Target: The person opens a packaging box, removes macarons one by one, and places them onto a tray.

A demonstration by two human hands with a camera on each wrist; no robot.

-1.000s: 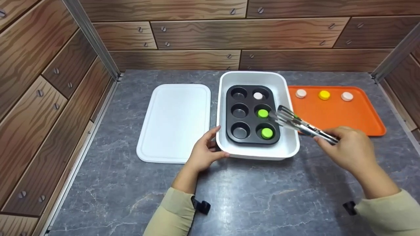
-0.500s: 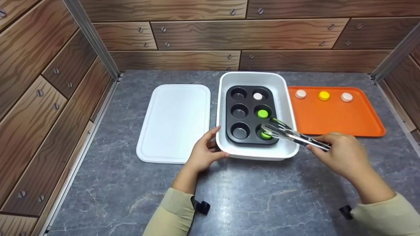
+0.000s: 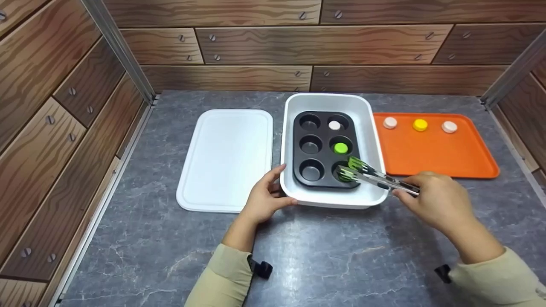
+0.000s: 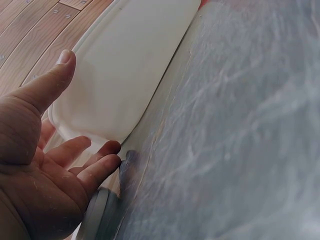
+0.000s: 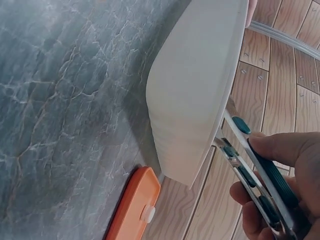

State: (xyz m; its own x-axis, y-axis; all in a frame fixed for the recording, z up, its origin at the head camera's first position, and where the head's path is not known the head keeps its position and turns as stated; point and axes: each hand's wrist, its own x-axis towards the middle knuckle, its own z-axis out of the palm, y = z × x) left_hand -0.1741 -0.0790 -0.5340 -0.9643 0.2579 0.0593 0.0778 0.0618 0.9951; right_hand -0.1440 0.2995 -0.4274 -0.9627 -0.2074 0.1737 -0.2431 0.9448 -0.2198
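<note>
My right hand holds metal tongs with green inlays on the handles, also seen in the right wrist view. The tongs' spread tips reach into the front right cup of a black muffin tin, around a green round piece there that they mostly hide. Another green round piece sits in the middle right cup and a white one in the back right cup. The tin lies inside a white rectangular tub. At the tub's front left corner rests my left hand, its fingers and thumb spread.
A white lid lies flat left of the tub. To its right, an orange tray carries two white round pieces, one at left and one at right, with a yellow one between. Wood-patterned walls surround the grey table.
The tongs have moved left and forward-down, from beside the middle right cup into the front right cup. My left hand has stayed at the tub's corner.
</note>
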